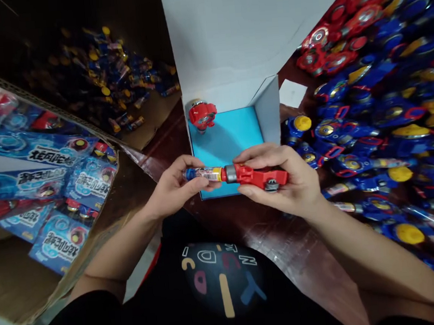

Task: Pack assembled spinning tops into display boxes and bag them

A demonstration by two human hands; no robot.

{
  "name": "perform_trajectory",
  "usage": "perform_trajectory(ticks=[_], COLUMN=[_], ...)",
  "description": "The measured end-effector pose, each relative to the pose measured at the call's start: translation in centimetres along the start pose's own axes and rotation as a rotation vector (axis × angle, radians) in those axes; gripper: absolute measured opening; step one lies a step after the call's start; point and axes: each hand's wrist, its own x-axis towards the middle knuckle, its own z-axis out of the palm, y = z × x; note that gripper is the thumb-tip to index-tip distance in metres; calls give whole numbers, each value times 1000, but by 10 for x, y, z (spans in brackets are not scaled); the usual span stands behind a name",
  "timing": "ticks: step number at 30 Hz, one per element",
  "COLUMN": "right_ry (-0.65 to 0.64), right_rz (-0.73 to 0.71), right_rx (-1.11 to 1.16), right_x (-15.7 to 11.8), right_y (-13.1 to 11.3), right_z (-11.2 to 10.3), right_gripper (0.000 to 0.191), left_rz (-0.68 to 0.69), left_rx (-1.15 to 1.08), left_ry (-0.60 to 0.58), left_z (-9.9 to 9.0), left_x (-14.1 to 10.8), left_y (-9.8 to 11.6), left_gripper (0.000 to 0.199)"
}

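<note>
My left hand [183, 184] is closed around a small clear tube [205, 174] with a blue end, a printed label and a yellow end. In my right hand [284, 177] is a red toy launcher [255, 175] with a grey collar. The tube's yellow end meets the collar in one line; how deeply they are joined I cannot tell. Both are held level over the near edge of an open white box [268, 116] with a bright blue bottom [233, 131]. Another red toy piece [203, 115] stands in the box's back left corner.
Left, a cardboard box [154, 127] holds many blue-and-yellow tubes [120, 75]. Nearer, another carton [95, 242] holds blue printed packages [60, 240]. Many blue toy launchers [357, 126] and several red ones [342, 32] crowd the right side. A white paper [293, 93] lies beside the white box.
</note>
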Motion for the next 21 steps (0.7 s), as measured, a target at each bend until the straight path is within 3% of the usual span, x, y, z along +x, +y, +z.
perform_trajectory(ticks=[2,4,7,9,11,13,15,16,19,21], right_ry=[-47,-92,-120,-82,-76,-160,-270,-321,-402,-394], right_rz=[-38,-84,-62,103,309,398,289,197,-1,-66], right_rx=[-52,-99,-123,-100,-38,-8,-74,-136,-286,-395], right_x=[0,1,-2,-6,-8,-9,-8,-7,-2,2], right_y=[0,0,-6,-11,-13,-12,-9,-8,-7,-8], right_z=[-4,-3,5,10,10,1,-16,-25,-45,-50], right_gripper=[44,45,42,35,34,67,106,111,91,84], left_rz=[-80,-78,205,441,540,458,251,136,-115,-104], left_rx=[119,287,673,899,1005,979,786,635,221,213], left_ry=[-111,-160,-153,-152,-158,-158,-150,-155,-223,-234], left_z=[-5,-8,-11,-17,-24,-31,-35,-35,-30,-26], left_x=[-5,-8,-8,-4,1,5,6,5,1,-2], left_y=[6,10,8,2,-3,-5,-5,-4,-3,-3], left_gripper=[33,36,33,34,34,33,33,35,45,43])
